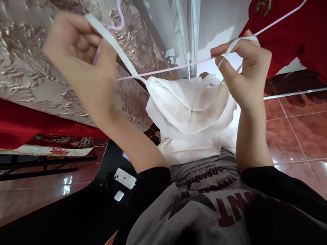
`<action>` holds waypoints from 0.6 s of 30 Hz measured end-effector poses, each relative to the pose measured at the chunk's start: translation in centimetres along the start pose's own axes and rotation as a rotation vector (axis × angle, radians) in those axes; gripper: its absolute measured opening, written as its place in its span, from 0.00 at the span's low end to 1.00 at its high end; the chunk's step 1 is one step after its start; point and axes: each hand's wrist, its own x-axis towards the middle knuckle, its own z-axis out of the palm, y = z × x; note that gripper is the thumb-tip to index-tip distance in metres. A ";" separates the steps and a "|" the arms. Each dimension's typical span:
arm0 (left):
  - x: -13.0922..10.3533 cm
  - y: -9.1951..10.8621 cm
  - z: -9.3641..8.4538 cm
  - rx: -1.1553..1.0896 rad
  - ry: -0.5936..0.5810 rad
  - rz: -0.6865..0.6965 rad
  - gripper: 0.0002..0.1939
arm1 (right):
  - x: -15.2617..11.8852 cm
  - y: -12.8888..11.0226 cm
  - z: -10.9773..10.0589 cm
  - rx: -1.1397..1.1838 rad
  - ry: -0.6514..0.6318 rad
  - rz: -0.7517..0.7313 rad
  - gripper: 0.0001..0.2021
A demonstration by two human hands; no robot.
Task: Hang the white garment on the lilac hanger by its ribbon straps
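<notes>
1. White, soft cloth piece with petal layers [193, 123] is resting low between the two hands, in front of the person's grey shirt [187, 202].
2. The left hand [88, 68] is curling its fingers beside a flat white strap [116, 45], but it is blurry, so I cannot tell what it is gripping.
3. The right hand [245, 64] is pinching a thin, pale pink cord [169, 69] between thumb and finger, and a narrow white strap [233, 45] is looping over it.
4. Both straps seem to be joining the cloth piece already, and the cord is stretching between the hands. No bow is showing, so the work is looking partway done, with cord and straps left loose.
5. Beside the person, a smooth black desk [60, 228] is holding a white phone [124, 178] and a small white case [119, 195].
6. Pale cloth with shiny raised flowers [4, 46] is hanging on the left, red cloth [311, 19] on the right, and reddish floor tiles [295, 135] are shining.
</notes>
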 end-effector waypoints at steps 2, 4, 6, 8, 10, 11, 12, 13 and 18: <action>0.8 0.6 0.0 0.036 -0.099 0.000 0.06 | -0.1 0.0 0.0 0.005 0.005 0.002 0.05; 0.9 0.8 0.3 0.042 -0.130 -0.043 0.06 | -0.2 0.1 -0.1 0.000 0.008 0.004 0.05; 0.4 0.4 0.8 -0.025 -0.015 -0.061 0.03 | -0.2 0.1 -0.1 -0.010 0.006 -0.005 0.05; -0.7 -0.3 1.8 -0.184 0.223 -0.070 0.06 | -0.2 0.1 0.1 -0.002 -0.009 -0.043 0.08; -2.2 -1.2 3.1 -0.388 0.416 -0.163 0.06 | -0.4 0.1 0.4 0.006 -0.034 -0.080 0.10; -2.9 -1.6 3.9 -0.471 0.442 -0.234 0.06 | -0.4 0.0 0.6 0.005 -0.047 -0.087 0.11; -3.5 -2.0 4.6 -0.532 0.432 -0.295 0.09 | -0.5 0.0 0.8 0.000 -0.059 -0.084 0.11; -4.1 -2.2 5.3 -0.569 0.399 -0.341 0.13 | -0.5 0.0 0.9 -0.008 -0.070 -0.078 0.10; -4.8 -2.4 6.8 -0.579 0.344 -0.410 0.20 | -0.2 0.6 -0.2 0.124 0.076 -0.243 0.11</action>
